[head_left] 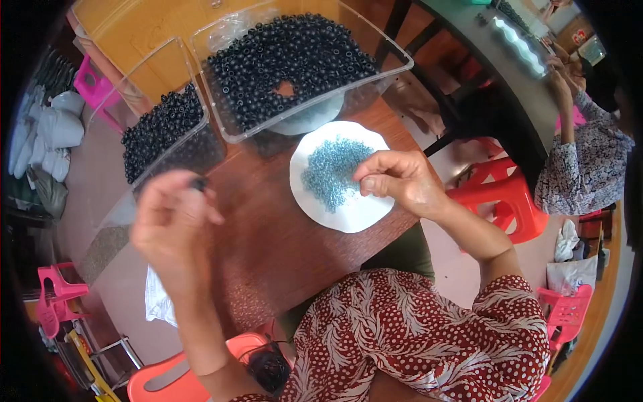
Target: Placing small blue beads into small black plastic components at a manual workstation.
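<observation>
My left hand point(171, 221), smeared by motion, is raised over the left side of the table by the smaller bin. Between its thumb and fingers is a small black ring-shaped piece point(198, 183). A scalloped white plate point(348, 223) stands in front of me, heaped with tiny clear-blue beads point(331, 171). My right hand point(405, 182) is over the plate's right part, thumb and forefinger pinched together; whatever they hold is too small to make out.
A large clear bin point(301, 110) full of black ring-shaped pieces stands behind the plate, with a smaller bin point(161, 157) of them to its left. The brown table point(268, 268) carries these. A red stool point(499, 201) and a person point(583, 157) at a dark table are to the right.
</observation>
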{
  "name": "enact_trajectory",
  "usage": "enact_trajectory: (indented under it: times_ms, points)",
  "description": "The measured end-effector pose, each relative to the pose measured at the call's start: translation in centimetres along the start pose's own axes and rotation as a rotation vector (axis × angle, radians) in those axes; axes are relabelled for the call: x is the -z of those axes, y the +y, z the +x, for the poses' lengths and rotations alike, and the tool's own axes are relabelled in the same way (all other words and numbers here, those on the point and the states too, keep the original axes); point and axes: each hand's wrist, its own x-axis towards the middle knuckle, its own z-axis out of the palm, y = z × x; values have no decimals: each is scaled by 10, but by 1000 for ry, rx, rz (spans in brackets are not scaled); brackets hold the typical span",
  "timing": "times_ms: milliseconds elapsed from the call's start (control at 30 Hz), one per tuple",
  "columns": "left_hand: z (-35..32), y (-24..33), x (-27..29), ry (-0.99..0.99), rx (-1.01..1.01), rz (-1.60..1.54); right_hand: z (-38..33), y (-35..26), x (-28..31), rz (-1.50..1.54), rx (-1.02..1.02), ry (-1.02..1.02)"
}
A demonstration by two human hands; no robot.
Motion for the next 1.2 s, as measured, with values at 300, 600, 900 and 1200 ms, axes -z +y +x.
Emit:
enact_trajectory:
  times_ms: [300, 600, 900, 1200]
  points:
    - [111, -26, 39, 146, -497, 716, 24, -10, 16, -286, -19, 77]
    - [-10, -41, -46, -270, -23, 642, 35, 3, 20, -612, 212, -17]
    - [-75, -96, -79, -373, 199, 98, 142, -75, 25, -762, 508, -26]
    - [-59, -115, -72, -275, -9, 92, 276, -5, 18, -1492, 425, -483]
